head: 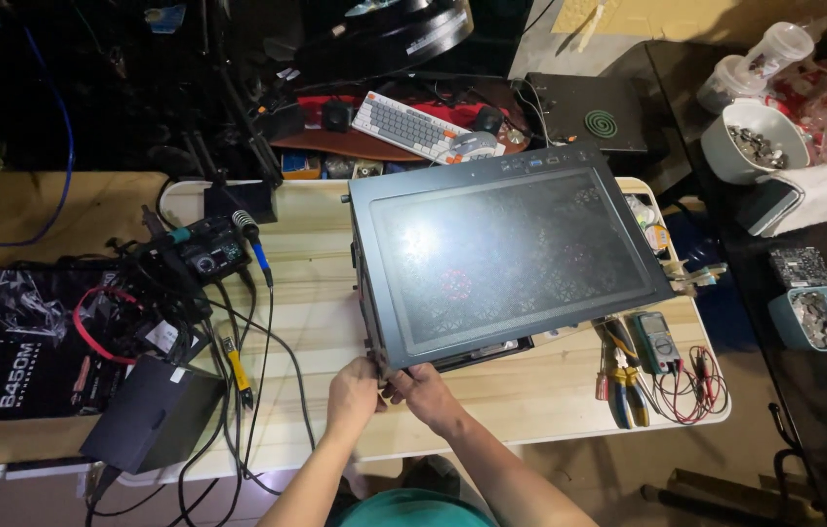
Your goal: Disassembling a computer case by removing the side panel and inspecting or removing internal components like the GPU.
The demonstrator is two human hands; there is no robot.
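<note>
Dim workshop surroundings are seen around a pale wooden table [530, 390], with dark benches crowding its far and right sides. At the middle of the table a black computer case [506, 259] is laid on its side, its tinted glass panel turned upward so that round fan shapes and a small red glow are faintly made out through it. The case's near left corner is met by both hands. The left hand [353, 392] is closed on that corner from the left, and the right hand [421, 391] is pinched on the lower edge just beside it, the two hands almost touching; exactly what small part is gripped between the fingers cannot be told.

To the left, black packaging and bags [18, 342] are spread, with a black power supply box [152, 415] near the table's front edge and a tangle of cables [228, 361] running past it. A soldering station [208, 249] is set behind these. Beyond the case a keyboard [408, 125] is laid. On the right bench a white bowl of small metal parts [757, 144] and a blue tub [823, 317] are placed. Right of the case, a multimeter [655, 342] with its leads is seen, and pliers [623, 381] are laid just beside it.
</note>
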